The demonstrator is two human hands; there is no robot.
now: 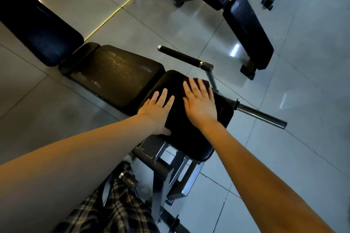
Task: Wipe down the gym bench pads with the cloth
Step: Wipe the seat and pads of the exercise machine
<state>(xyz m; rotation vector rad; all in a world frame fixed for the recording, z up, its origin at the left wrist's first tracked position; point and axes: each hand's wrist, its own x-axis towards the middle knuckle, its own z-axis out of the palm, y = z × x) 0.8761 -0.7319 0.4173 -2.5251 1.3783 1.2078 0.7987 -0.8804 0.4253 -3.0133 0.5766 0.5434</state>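
The bench has a near black pad [189, 138], a worn brownish seat pad [117, 73] and a long black back pad [37, 24]. My right hand [199, 102] lies flat with fingers spread on a dark reddish cloth [206, 83], pressing it onto the far right part of the near pad. Only the cloth's far edge shows past my fingers. My left hand [158, 111] rests flat on the same pad's left side, with the thumb hooked around the pad's near edge and nothing in it.
A black-gripped handle bar [180, 56] and a steel weight peg [261, 115] stick out to the right of the pad. The grey steel frame [166, 166] stands below it. Another bench [248, 30] stands at the upper right on the tiled floor. Plaid clothing [117, 204] shows at the bottom.
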